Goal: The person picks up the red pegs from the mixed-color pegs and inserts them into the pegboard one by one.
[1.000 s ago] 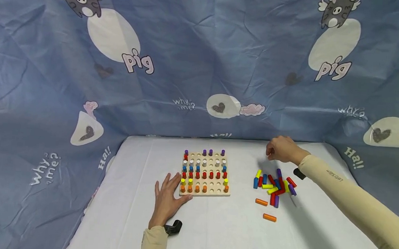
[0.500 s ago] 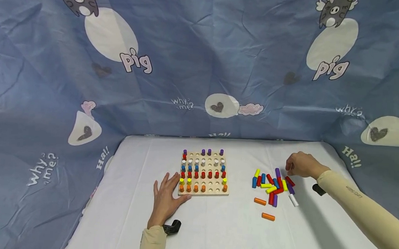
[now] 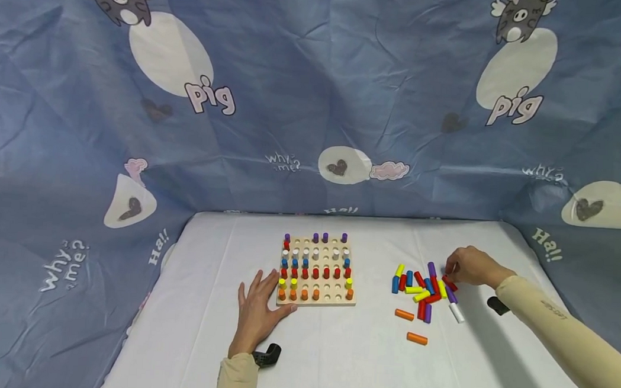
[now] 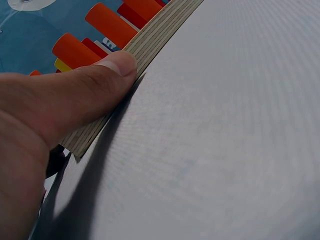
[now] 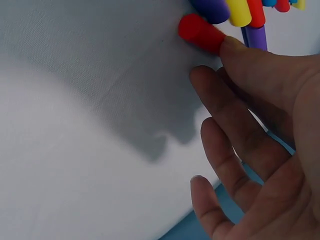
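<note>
A wooden pegboard (image 3: 330, 302) stands on the white table, with rows of coloured pegs upright in its holes. My left hand (image 3: 256, 316) rests at its lower left corner, fingers fairly straight along the left side. In the left wrist view the thumb (image 4: 95, 80) presses the board's front edge, beside orange pegs (image 4: 110, 25). Over on the right, my right hand (image 3: 474, 266) is at the far right side of a loose peg pile. Its thumb and index finger pinch a red peg (image 5: 201, 34) lying on the cloth; the index fingertip is partly hidden.
Loose red, yellow, blue and purple pegs lie heaped left of my right hand, a yellow peg (image 3: 418, 290) among them. Nearer me are two orange pegs (image 3: 416, 339) and a white peg (image 3: 457, 313). A blue printed curtain (image 3: 274, 97) hangs behind the table.
My right hand has come right and down from above the pile, and its fingers have reached the red peg. The left hand stays at the board.
</note>
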{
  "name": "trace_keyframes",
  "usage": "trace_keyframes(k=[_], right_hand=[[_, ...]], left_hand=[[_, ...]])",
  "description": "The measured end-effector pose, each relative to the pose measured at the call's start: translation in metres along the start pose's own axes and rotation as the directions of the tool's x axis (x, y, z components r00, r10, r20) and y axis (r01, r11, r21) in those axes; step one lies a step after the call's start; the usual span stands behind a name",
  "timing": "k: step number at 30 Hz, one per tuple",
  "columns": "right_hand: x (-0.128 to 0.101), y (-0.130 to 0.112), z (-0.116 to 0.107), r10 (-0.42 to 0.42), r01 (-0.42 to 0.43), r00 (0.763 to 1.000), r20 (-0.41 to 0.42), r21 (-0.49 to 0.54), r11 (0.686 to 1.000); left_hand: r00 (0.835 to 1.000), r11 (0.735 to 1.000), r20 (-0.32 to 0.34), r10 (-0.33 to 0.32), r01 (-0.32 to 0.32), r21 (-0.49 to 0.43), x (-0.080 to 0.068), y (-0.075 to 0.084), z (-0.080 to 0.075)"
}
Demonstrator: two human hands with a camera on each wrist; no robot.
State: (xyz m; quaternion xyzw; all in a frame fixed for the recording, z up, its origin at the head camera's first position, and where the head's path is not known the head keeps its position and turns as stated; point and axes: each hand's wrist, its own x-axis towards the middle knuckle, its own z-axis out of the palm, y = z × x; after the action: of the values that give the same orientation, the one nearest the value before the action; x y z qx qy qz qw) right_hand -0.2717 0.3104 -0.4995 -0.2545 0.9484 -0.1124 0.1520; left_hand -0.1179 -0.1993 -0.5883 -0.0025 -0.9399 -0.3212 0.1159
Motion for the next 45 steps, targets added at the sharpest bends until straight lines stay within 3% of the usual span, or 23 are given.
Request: trace_keyframes(k=[6, 19, 24, 34, 45], right_hand=[[0.004, -0.006, 0.002, 0.000, -0.002, 0.999, 0.037, 0.069, 0.998], [0.004, -0.013, 0.007, 0.092, -0.095, 0.995, 0.034, 0.087, 0.992], [0.006, -0.013, 0.005, 0.084, -0.085, 0.996, 0.020, 0.083, 0.993], [0.000, -0.015, -0.013, 0.026, -0.016, 0.992, -0.123, 0.086, 0.996], [0.011, -0.030, -0.031, -0.005, 0.051, 0.974, -0.228, 0.198, 0.979]], left_hand=[[1.000, 1.000, 0.002, 0.000, 0.000, -0.003, 0.000, 0.001, -0.001], [1.000, 1.000, -0.006, -0.004, 0.004, 0.001, 0.000, -0.001, 0.000], [1.000, 1.000, -0.003, -0.005, 0.005, 0.004, 0.000, -0.002, 0.000], [1.000, 1.000, 0.002, -0.008, 0.008, 0.000, -0.001, 0.000, 0.000], [1.000, 1.000, -0.004, 0.002, -0.002, 0.004, 0.000, 0.000, 0.000]])
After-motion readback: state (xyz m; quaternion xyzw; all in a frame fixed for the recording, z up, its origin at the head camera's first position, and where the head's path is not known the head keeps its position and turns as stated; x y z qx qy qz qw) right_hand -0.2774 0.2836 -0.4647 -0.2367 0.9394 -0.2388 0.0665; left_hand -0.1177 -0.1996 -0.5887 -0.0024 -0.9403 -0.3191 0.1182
